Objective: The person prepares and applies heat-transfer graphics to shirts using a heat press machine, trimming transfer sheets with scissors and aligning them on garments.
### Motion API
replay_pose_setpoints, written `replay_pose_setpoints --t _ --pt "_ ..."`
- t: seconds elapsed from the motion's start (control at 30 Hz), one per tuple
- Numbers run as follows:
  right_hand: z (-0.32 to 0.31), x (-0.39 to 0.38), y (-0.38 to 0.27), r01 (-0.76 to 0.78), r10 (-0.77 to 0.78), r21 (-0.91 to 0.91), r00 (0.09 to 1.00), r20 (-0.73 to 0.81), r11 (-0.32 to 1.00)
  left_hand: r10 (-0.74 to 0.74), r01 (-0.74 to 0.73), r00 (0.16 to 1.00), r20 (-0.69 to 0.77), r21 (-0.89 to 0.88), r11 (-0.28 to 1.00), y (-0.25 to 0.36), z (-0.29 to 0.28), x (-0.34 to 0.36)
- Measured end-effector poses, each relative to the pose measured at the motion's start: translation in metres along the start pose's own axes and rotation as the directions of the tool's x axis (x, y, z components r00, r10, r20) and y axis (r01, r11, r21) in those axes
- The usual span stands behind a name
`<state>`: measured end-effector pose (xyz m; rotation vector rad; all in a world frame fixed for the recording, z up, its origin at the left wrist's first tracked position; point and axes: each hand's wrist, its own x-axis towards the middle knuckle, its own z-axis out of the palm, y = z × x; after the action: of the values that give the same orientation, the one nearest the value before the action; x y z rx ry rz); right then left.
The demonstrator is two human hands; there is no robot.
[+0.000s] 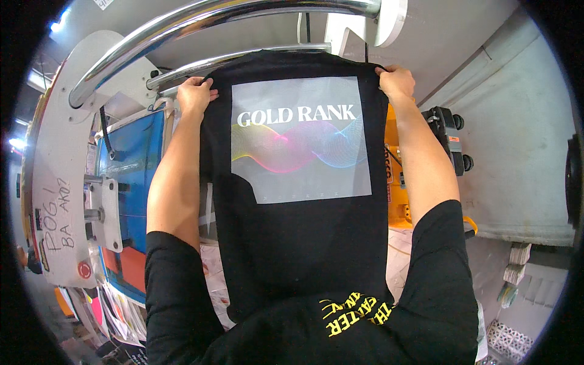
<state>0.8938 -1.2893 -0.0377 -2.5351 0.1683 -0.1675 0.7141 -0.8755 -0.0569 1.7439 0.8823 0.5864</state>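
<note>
A black T-shirt (304,249) is stretched out in front of me, held by its two upper corners. On its front is a pale grey, square sheet (304,185) bearing white lettering and rainbow-coloured wavy lines. The sheet's lower left corner is cut off by a curved black edge; I cannot tell whether it is a fold or a shadow. My left hand (194,96) pinches the shirt's upper left corner. At the upper right corner, my right hand (396,82) is closed on the fabric. The shirt's lower part reaches down toward my body.
A curved chrome bar (225,27) crosses above the shirt, joined to a white machine side panel (67,152) with a red button (84,269). Left lies a blue panel (131,164) above stacked papers (115,310). An orange machine (398,188) with black knobs stands right.
</note>
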Motion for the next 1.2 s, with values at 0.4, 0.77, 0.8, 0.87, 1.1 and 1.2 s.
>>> replay_pose_setpoints --t 0.4,0.77,0.8,0.87,1.1,1.2 --pt "0.033 -0.001 0.007 0.017 -0.004 -0.173 0.997 0.076 0.985 0.139 -0.138 0.989 0.044 0.589 0.796 -0.028 0.025 0.008" --pt "0.041 -0.016 0.001 0.432 -0.342 -0.023 0.743 0.575 0.902 0.115 -0.498 0.785 0.609 0.509 0.702 -0.007 0.051 -0.025" --pt "0.044 -0.013 0.002 0.432 -0.331 -0.03 0.734 0.593 0.902 0.099 -0.491 0.787 0.61 0.52 0.699 -0.007 0.052 -0.024" --pt "0.048 -0.008 0.003 0.43 -0.31 -0.044 0.715 0.627 0.902 0.029 -0.468 0.785 0.619 0.563 0.681 -0.005 0.053 -0.021" --pt "0.068 -0.005 0.007 0.472 -0.283 -0.186 0.751 0.596 0.862 -0.053 -0.456 0.796 0.603 0.655 0.602 -0.008 0.055 -0.023" --pt "0.032 -0.055 -0.005 0.537 -0.422 -0.192 0.799 0.428 0.821 0.409 -0.667 0.741 0.533 0.652 0.36 -0.012 0.059 -0.058"
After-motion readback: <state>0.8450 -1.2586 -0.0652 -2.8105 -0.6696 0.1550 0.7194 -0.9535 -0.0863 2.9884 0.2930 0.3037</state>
